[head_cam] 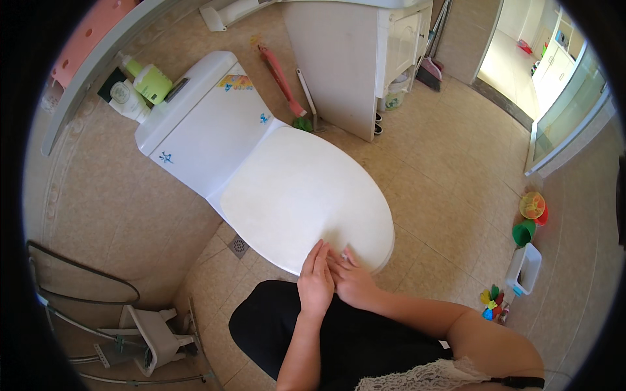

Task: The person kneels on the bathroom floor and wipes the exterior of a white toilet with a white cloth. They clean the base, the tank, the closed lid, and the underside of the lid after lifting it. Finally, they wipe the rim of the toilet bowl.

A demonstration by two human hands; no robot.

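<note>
A white toilet with its lid (303, 190) down lies in front of me, its cistern (210, 107) at the upper left. My left hand (317, 281) and my right hand (354, 278) touch each other over the lid's near edge. A small white thing (345, 255) shows at the right hand's fingers; what it is cannot be told. The left hand's fingers are together and nothing shows in them. On the cistern stand a green pump bottle (152, 84) and a white tube (128, 100) with a dark green cap.
A white cabinet (332, 63) stands beyond the toilet, with a pink-handled toilet brush (281, 80) beside it. A white plastic stool (156, 337) is at the lower left. Along the right wall are a green cup (524, 232), a white basin (530, 266) and a colourful toy (492, 302).
</note>
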